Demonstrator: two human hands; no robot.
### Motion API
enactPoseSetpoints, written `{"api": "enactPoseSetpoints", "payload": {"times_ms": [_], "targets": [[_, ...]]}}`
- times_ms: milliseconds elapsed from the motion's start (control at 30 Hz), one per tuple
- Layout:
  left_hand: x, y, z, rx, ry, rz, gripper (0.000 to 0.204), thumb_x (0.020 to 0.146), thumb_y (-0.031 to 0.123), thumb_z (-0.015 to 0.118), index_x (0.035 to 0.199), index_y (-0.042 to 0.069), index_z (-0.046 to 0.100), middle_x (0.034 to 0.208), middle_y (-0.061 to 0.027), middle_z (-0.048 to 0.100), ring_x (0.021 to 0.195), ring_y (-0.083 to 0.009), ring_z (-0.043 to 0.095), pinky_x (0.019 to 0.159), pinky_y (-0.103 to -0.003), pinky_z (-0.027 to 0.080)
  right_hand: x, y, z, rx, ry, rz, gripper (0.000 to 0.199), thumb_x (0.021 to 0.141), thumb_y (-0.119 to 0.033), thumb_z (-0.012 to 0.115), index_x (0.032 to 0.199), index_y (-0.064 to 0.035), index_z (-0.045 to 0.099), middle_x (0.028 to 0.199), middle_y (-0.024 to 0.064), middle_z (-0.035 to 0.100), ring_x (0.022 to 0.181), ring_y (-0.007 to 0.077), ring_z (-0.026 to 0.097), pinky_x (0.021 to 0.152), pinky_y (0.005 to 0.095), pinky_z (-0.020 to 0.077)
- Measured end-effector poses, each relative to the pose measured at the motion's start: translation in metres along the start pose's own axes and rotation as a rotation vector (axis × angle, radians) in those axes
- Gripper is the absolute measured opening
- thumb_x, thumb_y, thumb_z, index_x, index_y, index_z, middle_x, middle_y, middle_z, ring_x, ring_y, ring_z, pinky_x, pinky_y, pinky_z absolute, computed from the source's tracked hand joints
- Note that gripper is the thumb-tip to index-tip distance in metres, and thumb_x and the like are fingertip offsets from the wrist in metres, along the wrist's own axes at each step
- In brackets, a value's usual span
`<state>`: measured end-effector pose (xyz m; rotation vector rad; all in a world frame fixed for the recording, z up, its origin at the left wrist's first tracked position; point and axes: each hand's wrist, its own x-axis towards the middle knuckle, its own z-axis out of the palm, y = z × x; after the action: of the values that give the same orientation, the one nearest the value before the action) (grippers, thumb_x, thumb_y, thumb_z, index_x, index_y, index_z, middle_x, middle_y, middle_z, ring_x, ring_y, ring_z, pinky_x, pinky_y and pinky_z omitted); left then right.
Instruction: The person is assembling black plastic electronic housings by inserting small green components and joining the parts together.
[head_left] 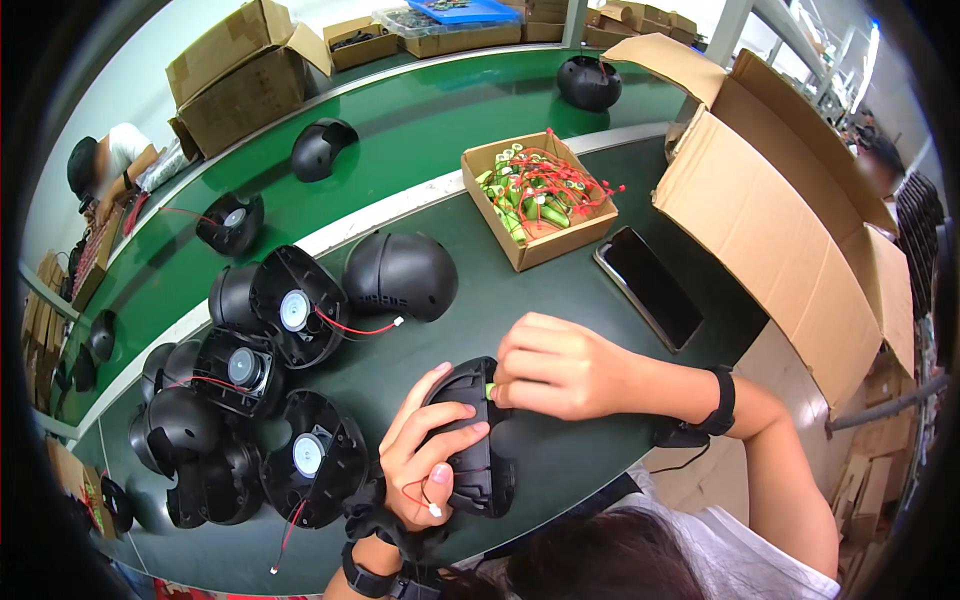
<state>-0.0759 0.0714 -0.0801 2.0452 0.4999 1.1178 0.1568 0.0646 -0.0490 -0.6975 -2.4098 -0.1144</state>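
My left hand (425, 455) is closed around a black rounded plastic housing (475, 450), tilted above the green table. Red wires ending in a small white connector (434, 510) hang out by my left thumb. At the far end of the housing, the curled fingers of my right hand (555, 368) pinch a small green cylindrical battery (491, 390), mostly hidden by those fingers. Left of my hands, several black half-shells lie piled, including an open shell with a round speaker (309, 455) and a red lead. A closed-looking black dome (400, 275) rests behind my left hand.
A cardboard tray (515, 245) holds several green batteries with red wires. Right of it lies a dark phone (650, 287); a large open carton (770, 240) stands beyond. Behind, a green conveyor belt (440, 110) carries black shells. A person (120, 160) works at the far left.
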Motion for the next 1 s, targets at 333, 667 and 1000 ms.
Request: {"api": "enactPoseSetpoints", "payload": {"times_ms": [333,667,1000], "targets": [[0.0,-0.001,-0.005,0.013,-0.067,0.058,0.047,0.098,0.031,0.036,0.095,0.001,0.073,0.103,-0.0166,0.063,0.12,-0.0496,0.052,0.099,-0.054,0.044,0.003,0.026,-0.008,0.767,-0.162,0.347,0.05,0.073,-0.006,0.077,0.12,-0.0032,0.063,0.115,0.0151,0.067,0.104,0.0323,0.065,0.084,0.039,0.0533],[0.008,0.01,-0.002,0.165,-0.1,0.068,0.036,0.091,0.025,0.044,0.095,0.004,0.073,0.1,-0.0144,0.064,0.117,-0.0489,0.054,0.094,-0.054,0.048,-0.01,0.018,0.015,0.649,0.053,0.407,0.027,0.078,-0.015,0.076,0.099,-0.0001,0.068,0.1,0.0127,0.071,0.088,0.0316,0.069,0.073,0.0395,0.0551],[0.008,0.026,0.003,0.304,-0.144,0.048,0.033,0.078,0.012,0.048,0.098,0.003,0.072,0.113,-0.0137,0.065,0.119,-0.0482,0.052,0.093,-0.053,0.049,0.007,-0.034,-0.04,-0.315,-0.161,0.063,0.015,0.068,-0.019,0.067,0.075,-0.0081,0.059,0.071,-0.0006,0.049,0.071,0.0151,0.052,0.068,0.0304,0.0454]]}}
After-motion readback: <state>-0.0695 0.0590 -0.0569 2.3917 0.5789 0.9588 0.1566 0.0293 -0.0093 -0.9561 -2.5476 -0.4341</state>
